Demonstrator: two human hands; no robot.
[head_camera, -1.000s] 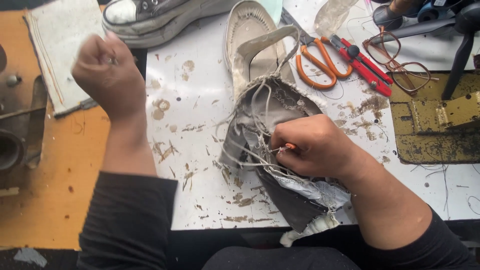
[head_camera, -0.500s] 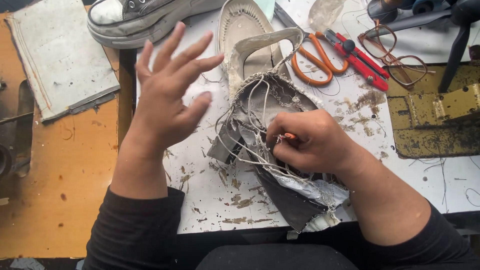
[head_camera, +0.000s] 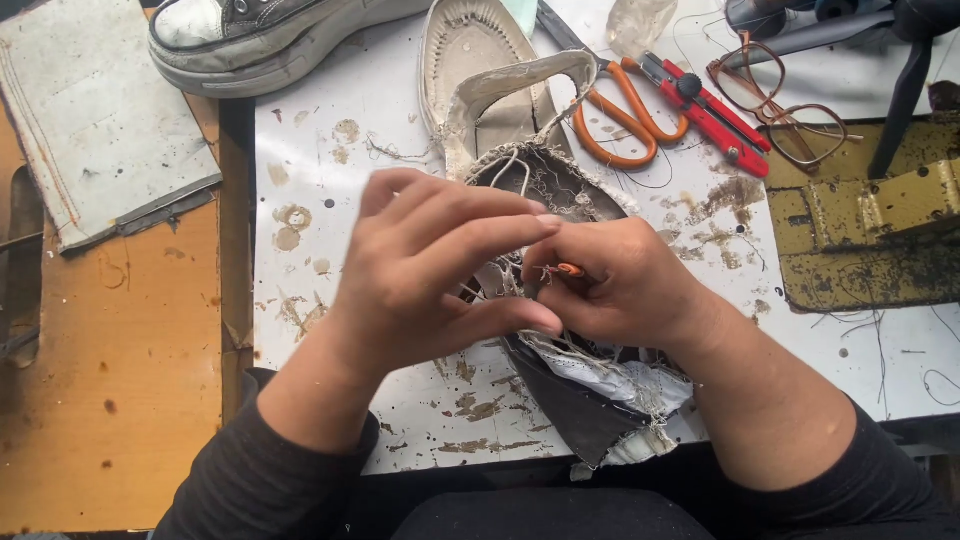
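The right hand (head_camera: 625, 285) fingers pinch a small orange tool (head_camera: 568, 269) over the frayed, stringy shoe upper (head_camera: 560, 190); the left hand (head_camera: 425, 275) fingers spread loosely open, touching threads.

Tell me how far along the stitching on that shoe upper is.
Done, apparently: the upper is off its sole, and loose white threads crowd its rim. In hand: the right hand pinches a small orange-tipped tool at that rim, the left hand meeting it with fingers spread. Left: the sole lies separate; how much of the rim is finished is hidden by the hands.
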